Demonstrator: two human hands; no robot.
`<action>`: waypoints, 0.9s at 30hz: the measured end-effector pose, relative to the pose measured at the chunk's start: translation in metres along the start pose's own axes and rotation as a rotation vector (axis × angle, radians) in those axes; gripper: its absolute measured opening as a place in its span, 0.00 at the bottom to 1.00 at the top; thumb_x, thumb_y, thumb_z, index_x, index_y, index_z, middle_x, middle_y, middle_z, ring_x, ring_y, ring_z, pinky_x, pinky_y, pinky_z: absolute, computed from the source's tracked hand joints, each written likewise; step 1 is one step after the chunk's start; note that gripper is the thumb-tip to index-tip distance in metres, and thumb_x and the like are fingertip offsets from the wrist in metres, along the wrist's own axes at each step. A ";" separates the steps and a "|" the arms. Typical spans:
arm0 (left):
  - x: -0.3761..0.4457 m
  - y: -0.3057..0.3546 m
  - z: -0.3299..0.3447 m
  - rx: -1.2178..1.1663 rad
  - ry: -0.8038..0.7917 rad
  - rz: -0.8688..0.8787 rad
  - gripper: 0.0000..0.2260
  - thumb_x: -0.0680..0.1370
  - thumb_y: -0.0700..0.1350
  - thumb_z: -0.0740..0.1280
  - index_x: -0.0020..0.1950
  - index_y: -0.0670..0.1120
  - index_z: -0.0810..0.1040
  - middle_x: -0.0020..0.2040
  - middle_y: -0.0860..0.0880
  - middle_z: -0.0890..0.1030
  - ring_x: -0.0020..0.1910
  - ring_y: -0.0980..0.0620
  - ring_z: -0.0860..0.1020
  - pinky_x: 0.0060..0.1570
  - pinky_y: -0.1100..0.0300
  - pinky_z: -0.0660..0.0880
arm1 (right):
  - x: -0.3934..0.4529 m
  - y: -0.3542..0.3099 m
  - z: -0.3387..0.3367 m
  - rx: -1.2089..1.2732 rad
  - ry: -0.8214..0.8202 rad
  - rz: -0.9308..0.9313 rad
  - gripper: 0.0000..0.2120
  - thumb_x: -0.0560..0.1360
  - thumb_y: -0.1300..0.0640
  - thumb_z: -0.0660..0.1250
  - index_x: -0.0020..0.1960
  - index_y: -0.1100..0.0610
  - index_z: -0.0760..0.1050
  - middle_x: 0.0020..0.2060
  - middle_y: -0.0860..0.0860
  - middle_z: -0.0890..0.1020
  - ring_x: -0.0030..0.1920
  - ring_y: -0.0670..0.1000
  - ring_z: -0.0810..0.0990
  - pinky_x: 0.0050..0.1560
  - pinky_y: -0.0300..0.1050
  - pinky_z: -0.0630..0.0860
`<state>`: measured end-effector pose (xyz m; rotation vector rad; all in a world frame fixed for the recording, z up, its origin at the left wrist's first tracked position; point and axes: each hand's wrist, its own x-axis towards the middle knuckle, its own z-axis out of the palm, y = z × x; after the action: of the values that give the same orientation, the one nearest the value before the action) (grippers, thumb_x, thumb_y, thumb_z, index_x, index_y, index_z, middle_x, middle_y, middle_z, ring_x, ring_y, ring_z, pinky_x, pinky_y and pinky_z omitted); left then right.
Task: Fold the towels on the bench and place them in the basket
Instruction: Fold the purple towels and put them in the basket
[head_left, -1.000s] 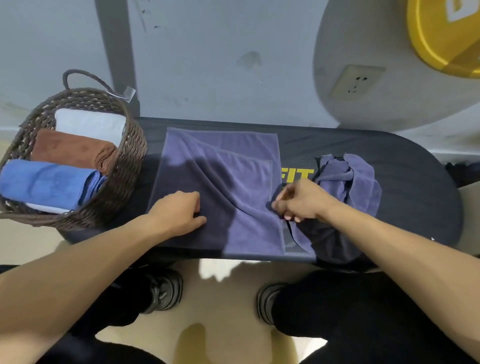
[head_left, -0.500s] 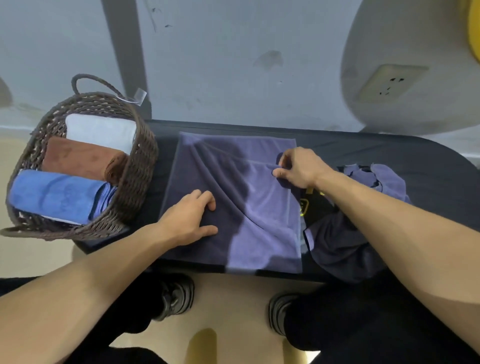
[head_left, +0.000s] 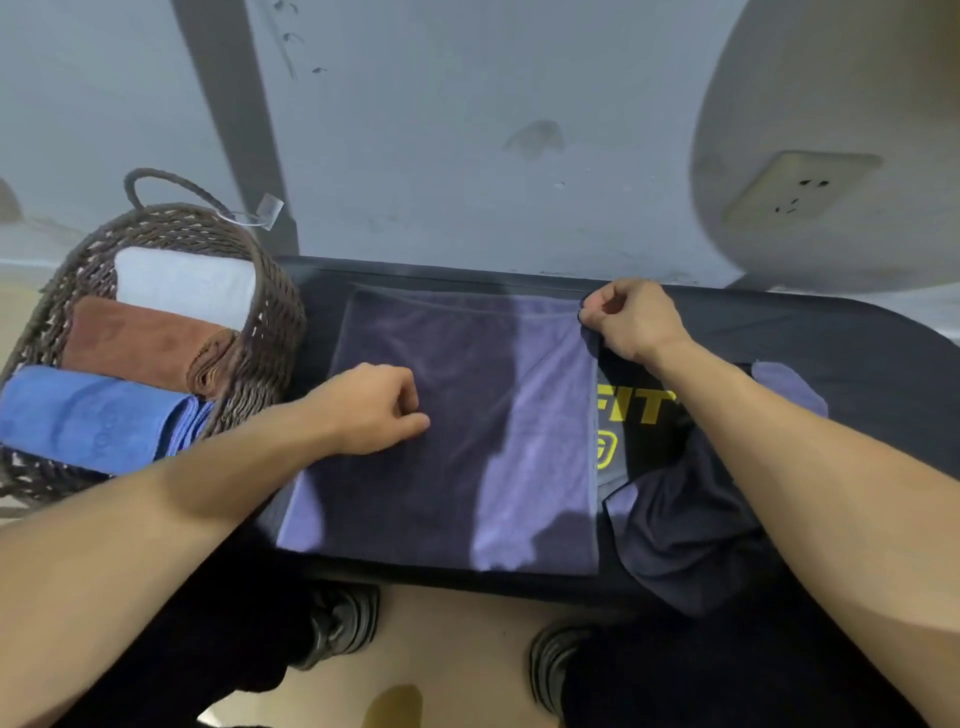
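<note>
On the black padded bench (head_left: 857, 343), one purple microfibre towel (head_left: 467, 431) lies folded flat; right hand (head_left: 631, 322) pinches its far right corner, left hand (head_left: 371, 408) rests on it, fingers curled, gripping nothing
Second purple towel (head_left: 675, 530), crumpled, sits partly hidden under the right forearm; the brown wicker basket (head_left: 270, 332), cut off at left, holds three rolled towels: white (head_left: 182, 283), brown (head_left: 140, 340), blue (head_left: 88, 418)

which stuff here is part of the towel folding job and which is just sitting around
Part of the job:
purple towel, spread flat on the bench
crumpled towel
basket, with white towel, brown towel, blue towel
left hand
right hand

Just there:
wall socket
shoes
</note>
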<state>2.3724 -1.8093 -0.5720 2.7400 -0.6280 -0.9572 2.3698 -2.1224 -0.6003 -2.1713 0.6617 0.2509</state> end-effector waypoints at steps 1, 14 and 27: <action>0.010 0.001 -0.011 -0.010 0.132 0.015 0.07 0.75 0.54 0.69 0.46 0.53 0.74 0.40 0.57 0.78 0.45 0.51 0.79 0.47 0.54 0.76 | 0.001 0.000 -0.001 -0.008 -0.009 -0.008 0.03 0.74 0.57 0.73 0.43 0.52 0.79 0.40 0.49 0.83 0.42 0.47 0.79 0.44 0.37 0.71; 0.107 0.025 -0.039 0.011 0.211 0.162 0.06 0.77 0.50 0.70 0.43 0.51 0.75 0.40 0.55 0.74 0.46 0.50 0.73 0.48 0.54 0.72 | 0.010 -0.005 -0.002 -0.157 -0.125 -0.037 0.08 0.77 0.54 0.68 0.39 0.50 0.74 0.39 0.46 0.79 0.46 0.51 0.77 0.47 0.40 0.68; 0.125 0.028 -0.048 -0.086 0.221 -0.053 0.07 0.78 0.50 0.68 0.44 0.49 0.75 0.41 0.53 0.77 0.44 0.50 0.76 0.46 0.54 0.73 | 0.010 0.002 0.013 -0.226 0.079 -0.018 0.12 0.75 0.46 0.69 0.48 0.53 0.71 0.44 0.51 0.80 0.51 0.57 0.78 0.46 0.46 0.71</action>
<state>2.4814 -1.8887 -0.5957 2.7453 -0.4675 -0.6612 2.3782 -2.1171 -0.6135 -2.4121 0.6854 0.2413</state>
